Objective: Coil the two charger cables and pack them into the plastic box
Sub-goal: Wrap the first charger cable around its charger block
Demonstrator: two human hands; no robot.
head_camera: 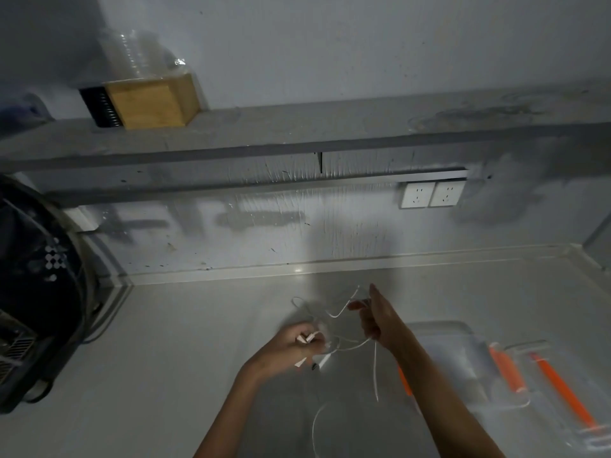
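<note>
1. The left hand [297,347] is curling tightly around the plug ends of the thin white charger cables [350,346], holding them above the pale grey countertop [198,358].
2. Loose strands are running right and far towards the other hand; one tail is hanging down between the forearms.
3. The right hand [377,320] is partly closing, lower fingers seemingly hooking a strand, forefinger straight.
4. The clear plastic box with orange latches [463,352] is lying right, nearer this hand.

Left hand [297,346], right hand [377,322] (both curled)
</note>
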